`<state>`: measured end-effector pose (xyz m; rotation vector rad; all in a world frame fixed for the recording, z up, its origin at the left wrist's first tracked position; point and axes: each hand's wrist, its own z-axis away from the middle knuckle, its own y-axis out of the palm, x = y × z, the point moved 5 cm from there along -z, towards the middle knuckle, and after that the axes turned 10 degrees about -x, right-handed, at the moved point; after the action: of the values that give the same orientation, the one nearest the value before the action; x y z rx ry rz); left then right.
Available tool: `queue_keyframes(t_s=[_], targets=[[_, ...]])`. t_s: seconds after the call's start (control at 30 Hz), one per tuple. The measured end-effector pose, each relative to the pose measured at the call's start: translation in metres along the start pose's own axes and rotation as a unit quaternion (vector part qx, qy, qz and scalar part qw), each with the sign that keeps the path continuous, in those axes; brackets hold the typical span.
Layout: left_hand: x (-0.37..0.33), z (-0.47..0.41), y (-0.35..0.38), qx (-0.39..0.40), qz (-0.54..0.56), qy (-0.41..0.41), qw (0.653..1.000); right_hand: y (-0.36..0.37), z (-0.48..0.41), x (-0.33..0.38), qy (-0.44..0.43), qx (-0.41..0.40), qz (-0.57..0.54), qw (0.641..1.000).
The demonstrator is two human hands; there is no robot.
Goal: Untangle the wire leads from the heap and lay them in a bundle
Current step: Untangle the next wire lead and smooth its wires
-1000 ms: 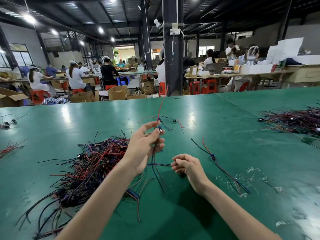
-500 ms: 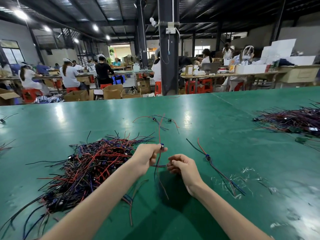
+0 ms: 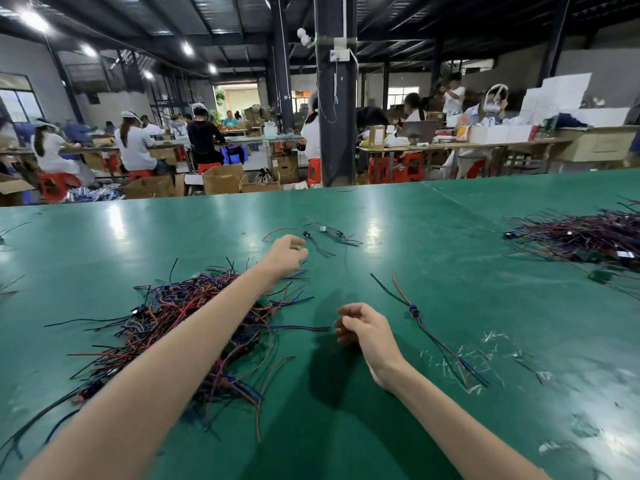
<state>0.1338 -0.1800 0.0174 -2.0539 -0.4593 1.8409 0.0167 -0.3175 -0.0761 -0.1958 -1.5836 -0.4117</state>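
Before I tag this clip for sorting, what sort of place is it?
Probably a factory assembly hall: a heap of wire leads on a long green table, and seated workers at rows of benches behind.

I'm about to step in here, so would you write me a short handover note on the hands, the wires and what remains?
Left hand: open, reaching out by the few leads laid at the far middle; it looks empty.
Right hand: loosely curled, empty, above the table.
Heap: tangled, at the left.
One lead lies alone right of the right hand.
Done: a few leads freed.
Left: nearly the whole heap.
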Motion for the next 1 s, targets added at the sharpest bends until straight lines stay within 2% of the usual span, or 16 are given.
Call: queue_keyframes(t_s=[0.1, 0.17, 0.2, 0.3, 0.37, 0.4, 0.47, 0.53, 0.67, 0.9, 0.97, 1.0], targets=[[-0.004, 0.007, -0.053, -0.043, -0.106, 0.074, 0.991, 0.001, 0.001, 0.0, -0.008, 0.01, 0.02, 1.0], [-0.006, 0.014, -0.09, -0.086, -0.202, 0.106, 0.97, 0.001, 0.002, 0.001, -0.012, 0.013, 0.03, 0.999], [-0.004, 0.018, -0.105, -0.083, -0.263, 0.11, 0.955, 0.001, 0.003, 0.001, -0.012, 0.014, 0.034, 0.999], [0.014, 0.035, -0.128, 0.034, -0.41, 0.043, 0.911, 0.001, 0.004, 0.001, -0.007, 0.015, 0.035, 0.999], [0.029, 0.052, -0.125, 0.119, -0.428, -0.01, 0.896, 0.002, 0.005, 0.001, -0.004, 0.014, 0.035, 0.999], [0.034, 0.058, -0.12, 0.137, -0.442, -0.006, 0.887, 0.002, 0.005, 0.002, -0.003, 0.015, 0.036, 0.999], [0.039, 0.066, -0.109, 0.113, -0.483, 0.04, 0.868, 0.003, 0.006, 0.002, -0.001, 0.015, 0.037, 0.999], [0.042, 0.073, -0.1, 0.053, -0.511, 0.074, 0.855, 0.003, 0.006, 0.003, -0.001, 0.015, 0.04, 0.999], [0.043, 0.079, -0.095, -0.035, -0.513, 0.082, 0.854, 0.003, 0.007, 0.002, 0.007, 0.016, 0.038, 0.999], [0.02, 0.064, -0.134, -0.117, -0.304, 0.066, 0.943, 0.004, 0.007, 0.006, -0.001, 0.022, 0.044, 0.999], [0.01, 0.066, -0.142, -0.17, -0.246, 0.068, 0.952, 0.003, 0.007, 0.005, -0.001, 0.021, 0.044, 0.999], [0.004, 0.069, -0.145, -0.212, -0.245, 0.09, 0.942, 0.003, 0.008, 0.005, -0.001, 0.021, 0.045, 0.999]])
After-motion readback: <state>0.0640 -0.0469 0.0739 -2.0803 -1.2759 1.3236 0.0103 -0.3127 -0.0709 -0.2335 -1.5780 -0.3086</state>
